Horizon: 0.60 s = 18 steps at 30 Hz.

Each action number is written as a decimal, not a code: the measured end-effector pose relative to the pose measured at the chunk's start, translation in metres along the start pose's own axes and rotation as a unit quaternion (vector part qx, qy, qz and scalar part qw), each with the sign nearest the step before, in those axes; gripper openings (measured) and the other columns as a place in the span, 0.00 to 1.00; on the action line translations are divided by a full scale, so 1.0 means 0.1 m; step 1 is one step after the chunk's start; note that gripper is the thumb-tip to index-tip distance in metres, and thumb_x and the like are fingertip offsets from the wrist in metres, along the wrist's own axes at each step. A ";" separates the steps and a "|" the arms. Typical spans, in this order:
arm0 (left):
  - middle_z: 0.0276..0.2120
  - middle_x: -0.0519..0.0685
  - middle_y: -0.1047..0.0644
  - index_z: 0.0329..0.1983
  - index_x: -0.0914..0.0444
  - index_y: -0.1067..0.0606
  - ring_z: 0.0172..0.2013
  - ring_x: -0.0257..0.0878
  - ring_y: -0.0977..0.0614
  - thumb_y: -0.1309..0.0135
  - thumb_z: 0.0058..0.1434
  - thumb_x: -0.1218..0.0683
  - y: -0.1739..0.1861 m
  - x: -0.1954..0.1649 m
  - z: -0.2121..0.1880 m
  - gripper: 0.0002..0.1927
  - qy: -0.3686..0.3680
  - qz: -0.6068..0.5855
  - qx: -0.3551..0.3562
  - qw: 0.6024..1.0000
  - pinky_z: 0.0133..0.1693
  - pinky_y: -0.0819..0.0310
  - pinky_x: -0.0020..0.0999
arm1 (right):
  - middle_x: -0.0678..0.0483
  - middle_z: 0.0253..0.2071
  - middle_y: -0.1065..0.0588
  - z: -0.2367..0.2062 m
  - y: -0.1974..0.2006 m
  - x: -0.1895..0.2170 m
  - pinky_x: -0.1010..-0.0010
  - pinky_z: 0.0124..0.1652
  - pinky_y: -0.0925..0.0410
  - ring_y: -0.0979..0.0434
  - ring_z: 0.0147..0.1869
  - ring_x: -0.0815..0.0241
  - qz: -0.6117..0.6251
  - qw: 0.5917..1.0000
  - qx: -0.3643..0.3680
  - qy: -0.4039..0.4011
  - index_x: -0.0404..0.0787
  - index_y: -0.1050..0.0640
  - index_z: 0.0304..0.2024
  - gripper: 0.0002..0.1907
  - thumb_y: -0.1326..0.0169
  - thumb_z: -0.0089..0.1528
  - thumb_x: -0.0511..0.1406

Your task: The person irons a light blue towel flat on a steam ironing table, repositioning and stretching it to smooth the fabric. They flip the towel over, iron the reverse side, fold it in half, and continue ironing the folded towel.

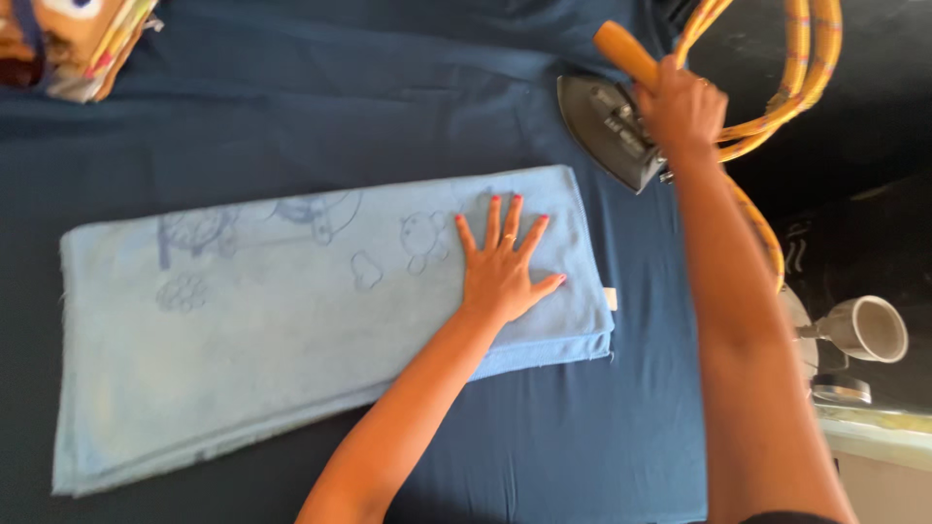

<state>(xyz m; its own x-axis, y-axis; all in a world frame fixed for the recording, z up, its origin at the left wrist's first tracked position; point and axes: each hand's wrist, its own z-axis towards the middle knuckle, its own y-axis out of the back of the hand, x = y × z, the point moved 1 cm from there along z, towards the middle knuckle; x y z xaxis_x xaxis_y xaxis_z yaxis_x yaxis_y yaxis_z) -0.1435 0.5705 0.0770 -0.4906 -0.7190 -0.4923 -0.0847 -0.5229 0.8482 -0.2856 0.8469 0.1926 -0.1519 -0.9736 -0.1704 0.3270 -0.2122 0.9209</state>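
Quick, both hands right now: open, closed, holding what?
Left hand: open, fingers spread, flat on the folded light blue towel.
Right hand: closed around the wooden handle of the iron.

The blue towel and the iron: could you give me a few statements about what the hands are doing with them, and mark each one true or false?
1. The left hand lies flat, fingers spread, on the folded light blue towel. True.
2. The right hand grips the iron by its wooden handle. True.
3. The iron is resting on top of the towel. False: it is beyond the towel's far right corner, over the dark blue cloth.
4. The towel is plain, with no pictures. False: faint line drawings run along its far edge.
5. A grey cup stands off to the right. True.
6. The iron's cord is black. False: it is yellow-orange.
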 end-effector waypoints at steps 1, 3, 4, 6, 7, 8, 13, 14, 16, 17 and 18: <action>0.77 0.55 0.52 0.74 0.49 0.39 0.76 0.55 0.59 0.47 0.55 0.27 0.02 0.00 -0.01 0.47 0.002 -0.002 0.001 1.000 0.64 0.77 0.80 | 0.41 0.38 0.21 0.03 -0.04 -0.03 0.43 0.42 0.30 0.20 0.43 0.33 -0.012 1.000 -0.004 0.027 0.38 0.26 0.51 0.21 0.39 0.69 0.48; 0.77 0.55 0.52 0.74 0.49 0.39 0.76 0.55 0.59 0.47 0.55 0.27 0.06 -0.02 0.00 0.46 -0.008 -0.004 -0.010 1.000 0.64 0.77 0.80 | 0.41 0.35 0.21 0.11 -0.01 -0.09 0.45 0.39 0.29 0.19 0.39 0.34 -0.041 0.996 -0.030 0.072 0.40 0.25 0.55 0.22 0.39 0.65 0.47; 0.77 0.55 0.53 0.74 0.49 0.39 0.76 0.55 0.59 0.47 0.55 0.27 0.07 -0.02 0.01 0.47 -0.012 -0.008 -0.006 1.000 0.64 0.78 0.80 | 0.40 0.35 0.21 0.12 0.02 -0.12 0.45 0.39 0.28 0.19 0.40 0.34 -0.034 0.998 -0.014 0.052 0.40 0.24 0.53 0.23 0.38 0.64 0.47; 0.77 0.54 0.53 0.74 0.49 0.40 0.76 0.55 0.59 0.46 0.54 0.27 0.07 -0.02 0.01 0.47 -0.005 -0.013 0.012 1.000 0.64 0.78 0.79 | 0.38 0.36 0.21 0.07 0.09 -0.20 0.45 0.40 0.28 0.20 0.41 0.33 -0.008 0.999 0.029 0.018 0.40 0.22 0.48 0.23 0.36 0.60 0.48; 0.77 0.55 0.52 0.74 0.50 0.39 0.76 0.55 0.58 0.46 0.54 0.27 0.06 -0.02 0.01 0.48 -0.006 -0.011 0.004 1.000 0.64 0.78 0.79 | 0.39 0.37 0.21 0.04 0.15 -0.22 0.47 0.41 0.28 0.20 0.41 0.35 0.029 0.999 0.017 0.027 0.40 0.21 0.47 0.23 0.34 0.58 0.48; 0.76 0.55 0.51 0.73 0.51 0.38 0.76 0.55 0.58 0.46 0.53 0.27 0.05 -0.01 -0.01 0.48 -0.009 -0.011 -0.004 1.000 0.64 0.78 0.79 | 0.40 0.38 0.20 -0.02 0.25 -0.25 0.48 0.42 0.28 0.19 0.41 0.37 0.063 0.997 0.007 0.035 0.39 0.20 0.46 0.24 0.33 0.56 0.48; 0.69 0.53 0.36 0.69 0.63 0.36 0.72 0.50 0.40 0.44 0.61 0.40 -0.01 0.09 -0.02 0.38 -0.002 -0.239 -0.137 0.961 0.69 0.62 0.69 | 0.42 0.37 0.20 -0.57 0.73 -0.15 0.59 0.47 0.26 0.17 0.41 0.47 0.189 0.979 0.029 0.064 0.37 0.21 0.46 0.24 0.32 0.62 0.48; 0.68 0.52 0.33 0.69 0.62 0.35 0.71 0.48 0.35 0.47 0.66 0.46 0.02 0.14 -0.01 0.31 -0.005 -0.363 -0.227 0.904 0.71 0.53 0.63 | 0.42 0.37 0.20 -0.69 0.80 -0.06 0.59 0.46 0.26 0.17 0.42 0.45 0.172 0.981 0.019 0.092 0.37 0.20 0.46 0.24 0.31 0.60 0.48; 0.66 0.52 0.29 0.67 0.61 0.33 0.69 0.48 0.30 0.50 0.68 0.55 0.11 0.27 -0.02 0.24 0.029 -0.487 -0.332 0.808 0.71 0.43 0.54 | 0.43 0.37 0.20 -0.93 0.89 0.15 0.59 0.42 0.27 0.18 0.39 0.44 0.190 0.975 0.065 0.096 0.38 0.20 0.45 0.25 0.31 0.57 0.48; 0.64 0.52 0.29 0.66 0.62 0.33 0.67 0.49 0.30 0.51 0.66 0.58 0.17 0.35 -0.04 0.24 0.069 -0.497 -0.352 0.790 0.69 0.43 0.51 | 0.43 0.36 0.20 -1.06 0.90 0.23 0.58 0.39 0.27 0.18 0.37 0.44 0.221 0.965 0.123 0.072 0.38 0.20 0.45 0.25 0.32 0.54 0.48; 0.63 0.53 0.28 0.64 0.63 0.33 0.66 0.50 0.29 0.52 0.63 0.62 0.25 0.46 -0.09 0.24 0.111 -0.505 -0.372 0.771 0.66 0.43 0.49 | 0.43 0.35 0.20 -1.20 0.88 0.37 0.57 0.39 0.27 0.18 0.37 0.43 0.237 0.954 0.131 0.128 0.39 0.20 0.43 0.25 0.32 0.54 0.49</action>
<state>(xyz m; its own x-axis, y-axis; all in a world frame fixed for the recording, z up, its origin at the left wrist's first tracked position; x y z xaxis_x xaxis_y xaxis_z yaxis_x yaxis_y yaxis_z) -0.1608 0.5203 0.0736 -0.3328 0.2091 -0.9195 0.2342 -0.9262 -0.2954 -0.1507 0.7822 0.2257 0.1983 -0.9508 0.2379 0.0527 0.2527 0.9661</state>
